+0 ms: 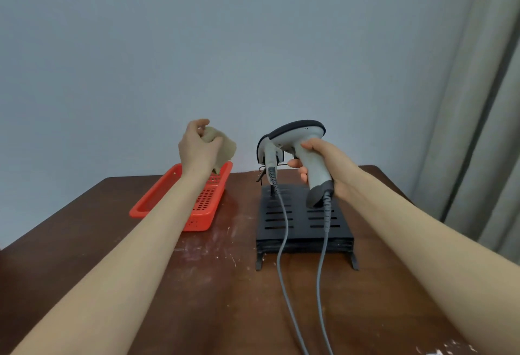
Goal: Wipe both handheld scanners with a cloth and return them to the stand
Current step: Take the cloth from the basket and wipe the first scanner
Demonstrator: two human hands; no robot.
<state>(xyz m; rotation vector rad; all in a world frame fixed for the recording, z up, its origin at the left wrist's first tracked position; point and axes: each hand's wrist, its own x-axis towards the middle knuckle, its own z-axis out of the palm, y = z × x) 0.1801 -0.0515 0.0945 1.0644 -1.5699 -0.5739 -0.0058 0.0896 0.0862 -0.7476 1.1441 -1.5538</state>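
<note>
The brown table [84,256] carries the black slotted stand [301,231] — everything else is placed from it. Left of the stand lies a red perforated basket [157,200]. Over the stand's right half, the right hand [326,169] wraps its fingers round the handle of a grey scanner [298,135], head pointing left. At the stand's far left end the second scanner [267,152] rests in a wire holder. Both grey cables [281,242] trail across the stand toward the near table edge. Up and left of the stand, over the basket's far end, the left hand [197,149] clutches a bunched beige cloth [225,143] — apart from both scanners.
</note>
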